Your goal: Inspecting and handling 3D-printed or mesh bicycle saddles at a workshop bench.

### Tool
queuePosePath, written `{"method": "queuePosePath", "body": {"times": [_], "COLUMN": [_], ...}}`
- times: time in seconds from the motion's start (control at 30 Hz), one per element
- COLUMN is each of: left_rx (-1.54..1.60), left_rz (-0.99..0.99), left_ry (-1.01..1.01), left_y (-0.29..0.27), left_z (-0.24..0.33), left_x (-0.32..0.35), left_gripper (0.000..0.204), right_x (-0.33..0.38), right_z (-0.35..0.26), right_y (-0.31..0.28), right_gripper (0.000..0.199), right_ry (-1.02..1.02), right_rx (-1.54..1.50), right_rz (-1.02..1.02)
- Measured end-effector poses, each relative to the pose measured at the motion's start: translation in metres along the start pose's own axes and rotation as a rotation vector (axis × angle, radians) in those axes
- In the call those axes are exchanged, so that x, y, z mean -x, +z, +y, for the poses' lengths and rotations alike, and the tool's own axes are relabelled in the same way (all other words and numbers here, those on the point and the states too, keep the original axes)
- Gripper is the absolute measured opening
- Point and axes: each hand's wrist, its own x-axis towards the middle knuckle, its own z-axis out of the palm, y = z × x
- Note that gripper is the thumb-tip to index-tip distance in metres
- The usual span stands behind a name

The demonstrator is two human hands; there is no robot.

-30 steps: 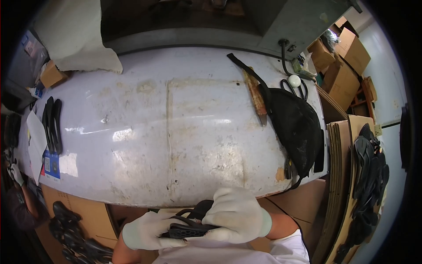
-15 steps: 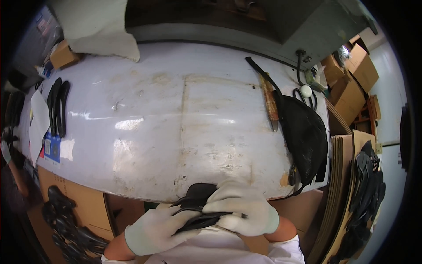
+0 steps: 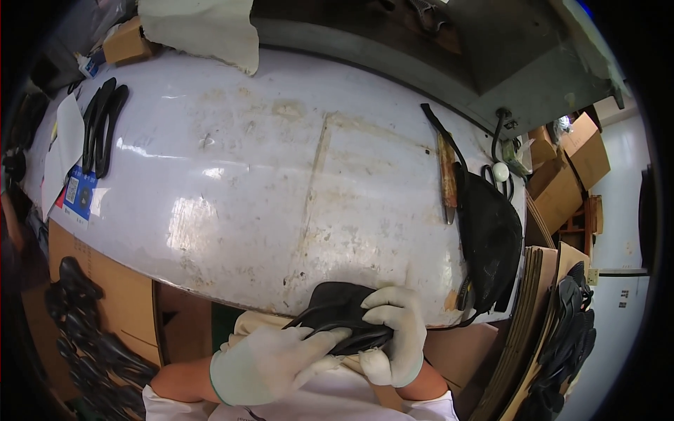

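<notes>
At the near edge of the table (image 3: 253, 203), both my gloved hands hold a black, smooth, curved moulded piece (image 3: 337, 302). Its wide, rounded end points away from me over the table edge. My left hand (image 3: 274, 361) has its fingers laid across the near left part of the piece. On the other side, my right hand (image 3: 399, 330) curls its fingers over the top, with the thumb underneath. The hands cover the near part, so I cannot tell whether it is one piece or a few stacked.
Black slender pieces (image 3: 102, 130) and a white sheet (image 3: 64, 151) lie at the table's left. A black bag (image 3: 491, 238) and a rusty, worn-handled tool (image 3: 448, 175) lie right. Cardboard boxes with black pieces (image 3: 116, 354) flank me. A grey machine (image 3: 421, 77) stands behind.
The black piece has turned and shows more of its broad top. My right hand has shifted onto its right side with fingers curled; my left hand has moved right. The whole view has swung.
</notes>
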Motion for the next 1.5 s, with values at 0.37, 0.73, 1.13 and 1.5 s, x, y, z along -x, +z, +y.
{"method": "queuePosePath", "body": {"times": [0.37,0.73,1.13,1.5], "left_rx": [-0.084,-0.084,-0.093,-0.099], "left_rz": [-0.006,0.051,0.030,0.019], "left_ry": [-0.024,-0.034,-0.066,-0.088], "left_y": [0.002,0.005,0.001,-0.001], "left_z": [0.006,0.000,0.003,0.011], "left_x": [-0.001,0.003,-0.003,-0.007], "left_gripper": [0.041,0.038,0.036,0.040], "right_x": [0.014,0.009,0.006,0.005], "right_z": [-0.006,-0.008,-0.010,-0.007], "right_y": [0.013,0.004,0.010,-0.002], "right_gripper": [0.025,0.031,0.019,0.017], "right_ry": [0.002,0.008,0.049,0.056], "right_rx": [0.051,0.021,-0.009,-0.142], "right_rz": [0.106,-0.021,0.095,-0.045]}}
